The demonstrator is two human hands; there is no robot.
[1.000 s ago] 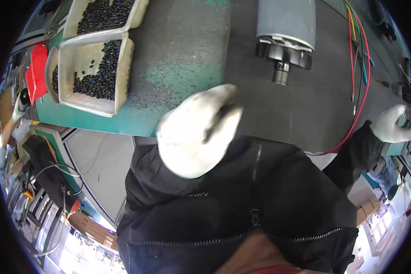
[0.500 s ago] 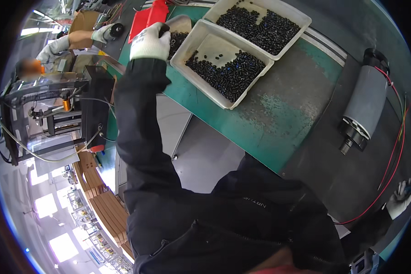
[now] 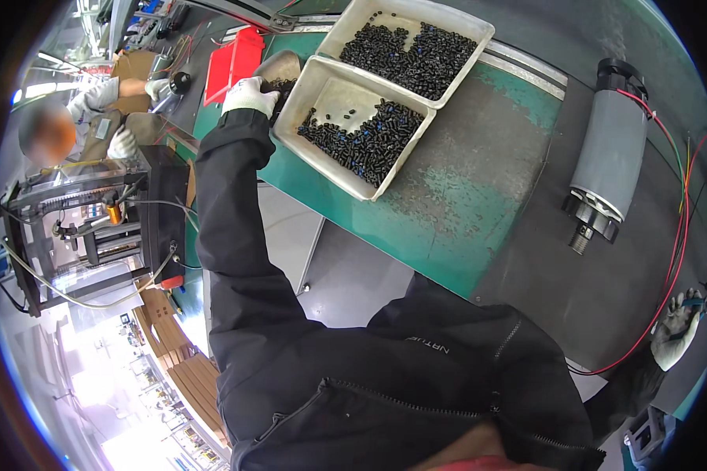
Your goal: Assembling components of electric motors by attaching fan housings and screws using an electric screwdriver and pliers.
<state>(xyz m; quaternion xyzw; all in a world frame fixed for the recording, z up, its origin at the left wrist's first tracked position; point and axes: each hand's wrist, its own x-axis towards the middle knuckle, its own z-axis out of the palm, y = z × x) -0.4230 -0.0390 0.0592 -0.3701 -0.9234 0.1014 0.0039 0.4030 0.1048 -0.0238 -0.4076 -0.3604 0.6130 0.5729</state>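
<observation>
My left hand (image 3: pixel 250 96), in a white glove, is at the small grey bin (image 3: pixel 281 64) of dark little parts. Its fingers curl toward the parts, and whether they pinch anything is hidden. Beside it stand two whitish plastic trays, the nearer tray (image 3: pixel 331 177) and the farther tray (image 3: pixel 465 64), both holding many small black cylindrical pieces (image 3: pixel 369 145), a few of them blue. At the far right edge my right hand (image 3: pixel 672 334), also gloved, closes around what look like blue-handled pliers (image 3: pixel 693 301). Red wires (image 3: pixel 668 292) run close by that hand.
A grey cylindrical motor (image 3: pixel 611 153) with black ends lies on the dark surface at right. A red bin (image 3: pixel 234 64) stands left of the trays on the green worktop (image 3: pixel 440 228). Across at left, a co-worker's gloved hand (image 3: pixel 159 88) holds a dark round part, near a machine frame (image 3: pixel 94 228).
The whole view has shifted slightly. My left hand has turned lower against the small bin. My right hand stays at the right edge with the tool. A co-worker's second glove now shows.
</observation>
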